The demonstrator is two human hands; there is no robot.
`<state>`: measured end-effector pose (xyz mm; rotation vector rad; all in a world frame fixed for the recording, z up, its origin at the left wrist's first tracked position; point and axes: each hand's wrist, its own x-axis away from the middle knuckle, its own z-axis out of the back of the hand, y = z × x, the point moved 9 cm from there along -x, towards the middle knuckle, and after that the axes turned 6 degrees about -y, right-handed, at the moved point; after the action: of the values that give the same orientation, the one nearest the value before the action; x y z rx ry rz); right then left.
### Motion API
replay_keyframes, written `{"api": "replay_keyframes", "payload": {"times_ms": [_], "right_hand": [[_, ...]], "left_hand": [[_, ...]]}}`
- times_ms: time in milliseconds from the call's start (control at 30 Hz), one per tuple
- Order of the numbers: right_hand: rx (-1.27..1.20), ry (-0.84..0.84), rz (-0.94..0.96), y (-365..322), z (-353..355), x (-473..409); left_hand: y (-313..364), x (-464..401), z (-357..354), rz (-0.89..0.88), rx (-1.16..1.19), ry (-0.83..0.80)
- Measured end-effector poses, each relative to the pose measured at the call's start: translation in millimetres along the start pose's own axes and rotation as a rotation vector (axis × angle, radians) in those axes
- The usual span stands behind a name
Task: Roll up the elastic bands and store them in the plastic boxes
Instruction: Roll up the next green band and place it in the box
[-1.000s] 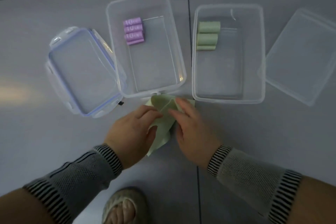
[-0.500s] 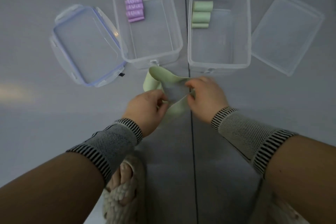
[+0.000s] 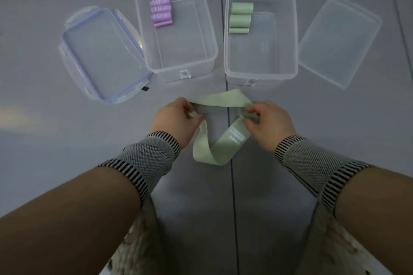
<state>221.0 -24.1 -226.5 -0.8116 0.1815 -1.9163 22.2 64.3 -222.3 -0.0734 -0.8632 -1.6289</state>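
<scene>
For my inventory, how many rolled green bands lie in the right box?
3, stacked against the far-left wall of the right box: far roll, middle roll, near roll. More hidden underneath seems unlikely.

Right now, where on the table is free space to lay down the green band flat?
Bare grey table lies left of the left hand, below the blue-edged clear lid, and right of the right hand, below the plain clear lid. The strip between the hands and the two clear plastic boxes is narrow.
</scene>
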Motion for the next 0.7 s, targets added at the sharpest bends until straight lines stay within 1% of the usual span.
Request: {"api": "replay_keyframes", "payload": {"times_ms": [100, 200, 267, 333, 367, 400, 467, 500, 533, 567, 633, 700], "right_hand": [[0.071, -0.034, -0.006, 6.4, -10.7, -4.5], [0.15, -0.038, 0.012, 6.0, -16.2, -4.1], [0.113, -0.037, 0.04, 0.1, -13.7, -2.8], [-0.066, -0.039, 0.032, -5.1, -6.7, -2.8], [-0.241, -0.042, -0.009, -5.7, -1.9, -1.8], [-0.507, -0.029, -0.07, -3.6, 3.5, -0.5], [-1.124, 0.029, -0.265, 9.8, 7.2, 3.8], [-1.336, 0.064, -0.365, 18.4, 6.4, 7.1], [-1.434, 0.109, -0.452, 28.6, 7.1, 10.5], [-1.457, 0.152, -0.516, 39.9, 7.0, 13.9], [-1.43, 0.192, -0.578, 56.5, 2.4, 19.9], [-1.404, 0.181, -0.598, 64.8, -6.2, 23.2]], "left_hand": [[-4.9, -1.7, -4.0, 0.031, -0.032, -0.026], [-19.8, 1.2, -6.4, 0.105, 0.073, -0.039], [-27.4, 3.0, -4.9, 0.133, 0.105, -0.029], [-29.6, 4.4, 0.1, 0.125, 0.091, -0.001], [-29.6, 4.7, 2.9, 0.121, 0.119, 0.011], [-29.4, 4.7, 5.2, 0.12, 0.176, 0.015], [-31.5, 4.7, 6.6, 0.142, 0.327, 0.002], [-33.5, 4.8, 6.5, 0.16, 0.397, -0.006], [-35.8, 4.7, 6.0, 0.175, 0.447, -0.01], [-37.6, 4.7, 5.8, 0.183, 0.474, -0.011], [-37.7, 5.4, 5.2, 0.181, 0.496, -0.013], [-34.6, 6.6, 3.0, 0.165, 0.518, -0.016]]}}
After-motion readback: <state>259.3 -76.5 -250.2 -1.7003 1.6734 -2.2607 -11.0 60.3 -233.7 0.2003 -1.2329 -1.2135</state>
